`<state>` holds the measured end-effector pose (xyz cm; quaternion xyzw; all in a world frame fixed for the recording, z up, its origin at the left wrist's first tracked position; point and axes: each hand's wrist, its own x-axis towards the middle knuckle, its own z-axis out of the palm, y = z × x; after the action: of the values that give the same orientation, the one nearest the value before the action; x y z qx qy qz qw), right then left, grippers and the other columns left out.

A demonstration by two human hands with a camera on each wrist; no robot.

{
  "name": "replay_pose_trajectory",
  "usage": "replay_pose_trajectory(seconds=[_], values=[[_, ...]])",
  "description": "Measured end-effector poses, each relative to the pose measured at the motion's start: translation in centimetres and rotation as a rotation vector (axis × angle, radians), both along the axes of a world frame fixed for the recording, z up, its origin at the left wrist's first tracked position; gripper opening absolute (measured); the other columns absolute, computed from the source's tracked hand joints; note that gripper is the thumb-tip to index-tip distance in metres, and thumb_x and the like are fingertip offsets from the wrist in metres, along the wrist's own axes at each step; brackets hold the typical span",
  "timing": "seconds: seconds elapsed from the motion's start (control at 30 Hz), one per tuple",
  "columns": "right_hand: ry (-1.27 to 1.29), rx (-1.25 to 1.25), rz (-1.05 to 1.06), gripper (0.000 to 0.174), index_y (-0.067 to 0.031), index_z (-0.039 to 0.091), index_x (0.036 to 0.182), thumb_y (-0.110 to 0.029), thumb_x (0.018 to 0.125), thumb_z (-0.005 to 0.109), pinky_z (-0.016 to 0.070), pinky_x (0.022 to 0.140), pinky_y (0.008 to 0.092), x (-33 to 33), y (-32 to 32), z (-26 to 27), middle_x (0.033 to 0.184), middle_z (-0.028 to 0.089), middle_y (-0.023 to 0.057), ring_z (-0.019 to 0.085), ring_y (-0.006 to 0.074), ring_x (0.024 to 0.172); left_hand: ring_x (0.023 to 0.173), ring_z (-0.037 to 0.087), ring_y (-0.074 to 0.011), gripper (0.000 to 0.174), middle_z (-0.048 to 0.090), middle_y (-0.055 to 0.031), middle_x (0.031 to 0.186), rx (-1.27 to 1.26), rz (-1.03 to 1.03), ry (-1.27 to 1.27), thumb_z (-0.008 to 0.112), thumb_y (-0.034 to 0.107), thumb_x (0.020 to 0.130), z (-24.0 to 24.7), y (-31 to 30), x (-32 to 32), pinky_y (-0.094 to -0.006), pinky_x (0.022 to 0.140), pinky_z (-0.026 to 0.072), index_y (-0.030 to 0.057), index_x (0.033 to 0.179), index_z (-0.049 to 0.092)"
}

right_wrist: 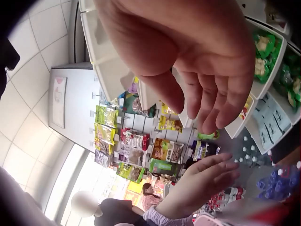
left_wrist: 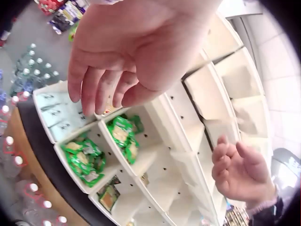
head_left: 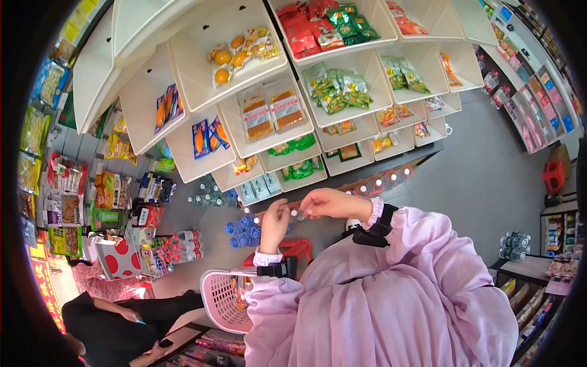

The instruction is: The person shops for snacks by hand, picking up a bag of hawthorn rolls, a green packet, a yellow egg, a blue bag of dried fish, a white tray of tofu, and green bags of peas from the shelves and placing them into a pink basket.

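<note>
My left hand (head_left: 274, 225) and right hand (head_left: 335, 203) are raised in front of my body, close to each other. Nothing is held in either one; in the wrist views the fingers of the left hand (left_wrist: 136, 52) and the right hand (right_wrist: 197, 66) hang relaxed and slightly bent. A pink plastic basket (head_left: 225, 306) is beside my left forearm, some packets showing inside. Beyond the hands rise tiers of white bins (head_left: 333, 174). Nearest the hands are bins with light blue packs (head_left: 258, 187) and green snack bags (head_left: 302, 169).
Bottled drinks (head_left: 391, 180) line the foot of the bins, with blue-wrapped bottles (head_left: 243, 231) at left. A red stool (head_left: 298, 249) stands behind my left hand. Hanging snack packets (head_left: 63, 208) cover the left wall. A person in black (head_left: 107, 330) is at lower left, holding a phone.
</note>
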<state>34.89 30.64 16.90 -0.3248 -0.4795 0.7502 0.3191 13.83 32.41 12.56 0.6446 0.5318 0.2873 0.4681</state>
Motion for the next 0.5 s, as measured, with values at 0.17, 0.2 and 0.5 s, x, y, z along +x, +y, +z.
replay_pose_trajectory(seconds=[0.17,0.2,0.5], values=[[-0.024,-0.041,0.016,0.023,0.0014,0.048,0.102,-0.011,0.083,0.048,0.0435,0.074,0.0242,4.2,1.1,0.9,0.091,0.056,0.0069,0.053,0.0115,0.081,0.076,0.059,-0.0178,0.026,0.059,-0.0137,0.088,0.076,-0.112,-0.049,0.051,0.009,0.08,2.8,2.7,5.8,-0.0257,0.066,0.046,-0.0022,0.104,0.05],[-0.035,-0.05,-0.005,0.023,0.0014,0.048,0.102,-0.011,0.083,0.048,0.0436,0.074,0.0242,4.8,1.4,1.2,0.091,0.057,0.0071,0.054,0.0116,0.081,0.08,0.056,-0.0132,0.026,0.057,-0.0097,0.089,0.03,-0.147,-0.036,0.051,0.008,0.082,3.9,2.9,6.5,-0.0234,0.07,0.0452,-0.0031,0.105,0.048],[0.031,-0.03,-0.107,0.024,0.0002,0.049,0.1,-0.015,0.081,0.052,0.0455,0.062,0.0227,5.7,4.4,-0.2,0.089,0.057,0.0067,0.054,0.0102,0.075,0.07,0.057,-0.015,0.024,0.06,-0.0114,0.082,0.023,-0.167,-0.065,0.049,0.01,0.081,5.2,6.9,7.2,-0.0251,0.062,0.0449,-0.0013,0.102,0.05]])
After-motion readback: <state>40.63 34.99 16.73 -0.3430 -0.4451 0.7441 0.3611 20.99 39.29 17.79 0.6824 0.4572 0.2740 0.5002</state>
